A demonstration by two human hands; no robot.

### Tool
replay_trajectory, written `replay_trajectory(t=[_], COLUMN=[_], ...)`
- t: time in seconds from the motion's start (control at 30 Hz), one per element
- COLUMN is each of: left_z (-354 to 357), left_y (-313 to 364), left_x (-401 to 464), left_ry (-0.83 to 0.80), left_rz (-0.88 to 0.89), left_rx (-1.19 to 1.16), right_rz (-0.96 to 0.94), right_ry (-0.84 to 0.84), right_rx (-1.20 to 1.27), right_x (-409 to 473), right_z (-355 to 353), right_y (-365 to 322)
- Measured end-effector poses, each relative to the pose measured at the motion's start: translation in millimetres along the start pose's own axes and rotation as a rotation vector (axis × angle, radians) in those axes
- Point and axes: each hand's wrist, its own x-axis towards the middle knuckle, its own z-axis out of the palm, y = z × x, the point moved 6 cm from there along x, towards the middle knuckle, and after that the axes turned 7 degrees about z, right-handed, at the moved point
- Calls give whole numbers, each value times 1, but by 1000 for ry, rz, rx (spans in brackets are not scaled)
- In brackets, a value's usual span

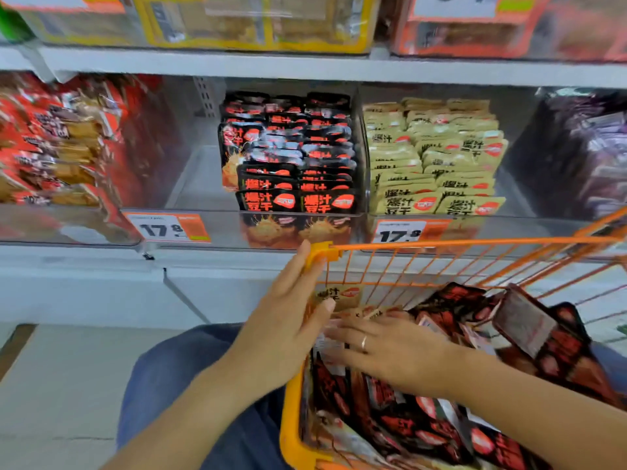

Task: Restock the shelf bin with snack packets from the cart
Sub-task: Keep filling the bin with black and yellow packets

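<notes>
Our left hand (281, 320) rests open-fingered on the orange cart's (475, 245) corner while our right hand (383, 347) lies flat on black snack packets (407, 425) beneath it, the clear shelf bin (298, 228) just beyond.

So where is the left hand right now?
In the head view, the left hand rests against the orange cart's near-left corner, fingers straight, beside the right hand.

Glossy foil snack packets (424, 425), orange wire cart (441, 247)
</notes>
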Motion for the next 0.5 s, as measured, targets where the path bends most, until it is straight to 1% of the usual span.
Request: replay_trajectory(t=[0.07, 0.13, 0.2, 0.23, 0.27, 0.33, 0.37, 0.4, 0.43, 0.5], left_z=[3, 2, 2, 3, 3, 4, 5, 5, 5, 4], left_y=[0, -1, -2, -3, -4, -6, -6, -6, -5, -4], left_x=[1, 3, 3, 2, 1, 1, 2, 3, 3, 4], left_ry=[-20, -20, -18, -18, -16, -6, -2, 1, 4, 11], left_rz=[-5, -11, -27, -33, -34, -38, -38, -35, -31, -27], left_rx=[17, 15, -12, -31, -57, -107, -117, -118, -114, -110], right_rz=[-83, -168, -180, -134, -45, 185, 329, 472, 574, 606], right_ry=[4, 60, 60, 55, 58, 54, 34, -11, -126, -317], right_rx=[46, 64, 63, 81, 119, 247, 349, 439, 486, 428], right_x=[1, 4, 6, 7, 8, 11, 12, 12, 13, 16], right_z=[3, 2, 1, -4, -7, -21, -26, -26, -21, -12], right_y=[-15, -29, -29, -25, -17, -3, 5, 9, 7, -5])
